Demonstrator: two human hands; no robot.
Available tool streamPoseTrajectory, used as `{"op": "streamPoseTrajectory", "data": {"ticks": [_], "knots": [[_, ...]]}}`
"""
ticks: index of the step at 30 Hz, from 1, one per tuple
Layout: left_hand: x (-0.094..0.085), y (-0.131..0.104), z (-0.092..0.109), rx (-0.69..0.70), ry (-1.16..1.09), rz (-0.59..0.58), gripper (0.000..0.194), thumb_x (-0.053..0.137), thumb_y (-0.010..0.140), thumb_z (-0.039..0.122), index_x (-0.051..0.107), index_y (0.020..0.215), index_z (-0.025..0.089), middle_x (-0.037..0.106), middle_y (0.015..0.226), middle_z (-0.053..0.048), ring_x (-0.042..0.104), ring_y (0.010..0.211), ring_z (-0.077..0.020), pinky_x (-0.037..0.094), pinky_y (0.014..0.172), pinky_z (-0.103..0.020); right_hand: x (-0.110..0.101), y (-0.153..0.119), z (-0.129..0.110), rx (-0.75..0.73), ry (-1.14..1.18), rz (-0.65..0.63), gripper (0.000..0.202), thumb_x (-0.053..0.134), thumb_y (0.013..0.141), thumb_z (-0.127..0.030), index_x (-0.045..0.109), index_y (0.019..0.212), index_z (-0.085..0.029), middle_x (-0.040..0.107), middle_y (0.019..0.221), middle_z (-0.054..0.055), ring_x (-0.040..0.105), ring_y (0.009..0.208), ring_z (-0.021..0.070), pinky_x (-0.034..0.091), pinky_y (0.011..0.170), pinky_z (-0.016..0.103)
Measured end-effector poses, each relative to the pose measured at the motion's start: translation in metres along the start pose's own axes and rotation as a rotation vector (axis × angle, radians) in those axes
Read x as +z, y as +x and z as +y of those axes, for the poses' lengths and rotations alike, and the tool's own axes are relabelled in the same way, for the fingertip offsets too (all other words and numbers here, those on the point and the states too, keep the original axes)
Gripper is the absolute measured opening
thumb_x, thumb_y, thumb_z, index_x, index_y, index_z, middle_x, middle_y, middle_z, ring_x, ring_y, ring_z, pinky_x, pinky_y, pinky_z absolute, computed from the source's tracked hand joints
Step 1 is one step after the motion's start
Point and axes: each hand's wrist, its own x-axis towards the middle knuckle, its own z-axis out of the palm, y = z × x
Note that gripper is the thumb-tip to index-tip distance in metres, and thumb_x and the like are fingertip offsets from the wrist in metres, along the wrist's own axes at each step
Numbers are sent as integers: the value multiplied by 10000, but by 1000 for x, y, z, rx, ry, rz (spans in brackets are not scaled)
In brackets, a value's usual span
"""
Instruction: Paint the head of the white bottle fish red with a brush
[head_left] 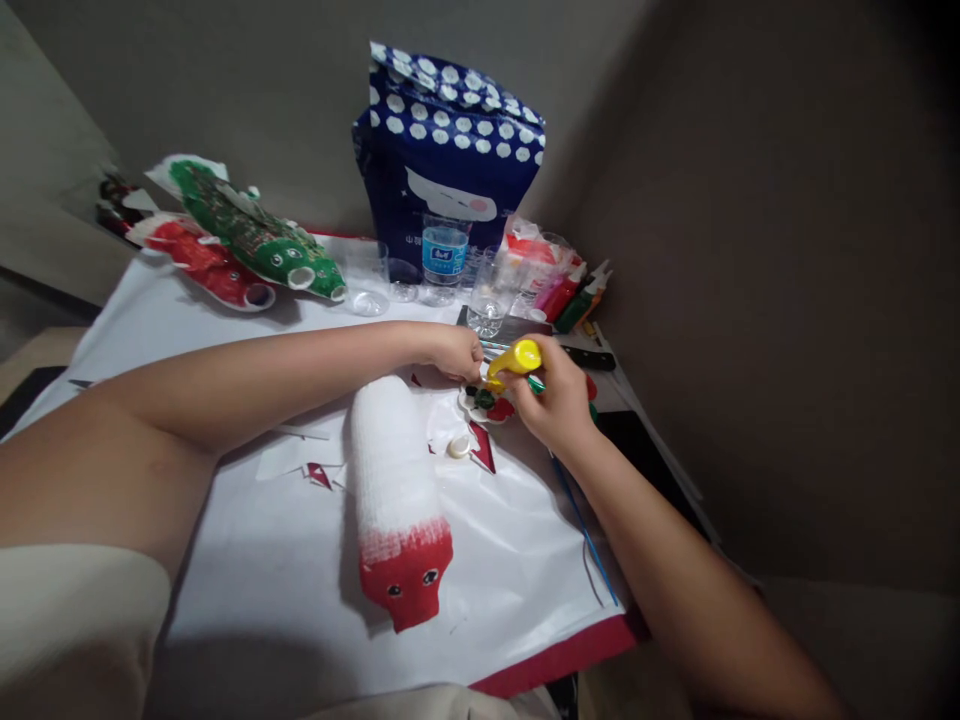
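My right hand (556, 393) is wrapped round a yellow paint bottle (517, 357), tipped with its base up and its lower end over a white paint palette (469, 405). Dark green and red paint lie in the palette's wells. My left hand (456, 352) is at the palette's far left edge, its fingers curled together; what they pinch, if anything, is hidden. Below my left forearm lies a white cloth-textured fish body (394, 460) with a red painted head and two eyes, touched by neither hand.
A green fish (262, 235) and a red fish (202, 262) lie at the back left. Clear plastic cups (367, 285) stand before a blue bag (450, 150). A black-handled knife (589, 358) and paint bottles (574, 300) are at right. Red scraps (319, 475) dot the white sheet.
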Motion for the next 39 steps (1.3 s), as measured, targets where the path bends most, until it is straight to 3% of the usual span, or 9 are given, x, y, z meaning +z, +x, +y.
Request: {"op": "streamPoseTrajectory", "data": {"ticks": [8, 12, 19, 22, 26, 29, 32, 36, 39], "knots": [[0, 0, 0, -6, 17, 0, 304, 661, 1005, 383, 668, 1199, 148, 693, 1188, -76, 697, 1007, -225, 616, 858, -405, 1, 0, 1, 10, 0, -12, 217, 653, 850, -273, 573, 1049, -244, 689, 881, 41, 646, 734, 227, 530, 662, 346], [-1, 0, 0, -4, 24, -2, 302, 663, 1004, 379, 668, 1197, 146, 694, 1183, -75, 698, 1004, -224, 617, 855, -404, -1, 0, -1, 24, 4, 27, 246, 624, 886, -282, 557, 1119, -241, 705, 1022, 85, 671, 835, 245, 550, 735, 373], [-1, 1, 0, 2, 35, -11, 296, 665, 1004, 377, 670, 1187, 145, 697, 1164, -73, 699, 984, -216, 619, 841, -396, 1, 1, 0, 23, 12, 12, 241, 630, 867, -264, 563, 1097, -237, 706, 1010, 87, 669, 825, 246, 550, 715, 370], [0, 2, -1, 0, 31, -12, 302, 662, 1005, 384, 670, 1190, 146, 696, 1172, -73, 698, 993, -221, 617, 848, -400, 0, 2, 1, 26, 17, -19, 220, 666, 838, -263, 574, 1037, -242, 696, 895, 48, 652, 739, 229, 540, 670, 352], [-1, 3, -2, 3, 20, -9, 299, 665, 1003, 380, 671, 1188, 146, 696, 1171, -73, 698, 991, -219, 618, 844, -398, -1, 2, 1, 43, 18, 2, 232, 639, 877, -285, 570, 1092, -238, 701, 990, 71, 668, 811, 239, 551, 707, 361], [-1, 3, -2, 3, 13, -7, 299, 665, 1003, 378, 669, 1192, 147, 695, 1174, -75, 697, 993, -219, 617, 848, -400, -2, 2, 0, 34, 19, -22, 211, 668, 848, -281, 578, 1036, -245, 700, 900, 40, 659, 757, 230, 546, 699, 355], [-1, 3, -1, -5, 12, -5, 290, 666, 1003, 376, 673, 1181, 147, 697, 1165, -71, 698, 984, -217, 618, 840, -393, -2, 2, 0, 34, 16, 10, 229, 646, 874, -286, 568, 1084, -241, 712, 1002, 72, 672, 827, 242, 551, 739, 368], [-1, 1, 0, -14, 4, -6, 296, 663, 1004, 381, 672, 1185, 147, 696, 1170, -71, 698, 987, -220, 619, 839, -393, -2, 2, 0, 26, 24, -11, 216, 678, 849, -285, 575, 1035, -243, 699, 902, 40, 660, 750, 224, 542, 689, 346], [-1, 0, 1, -14, -5, -3, 291, 669, 1001, 371, 672, 1185, 146, 695, 1175, -73, 697, 994, -219, 617, 847, -398, -1, 2, 1, 35, 26, 27, 245, 644, 884, -293, 561, 1106, -230, 701, 997, 71, 674, 824, 234, 548, 736, 358]]}}
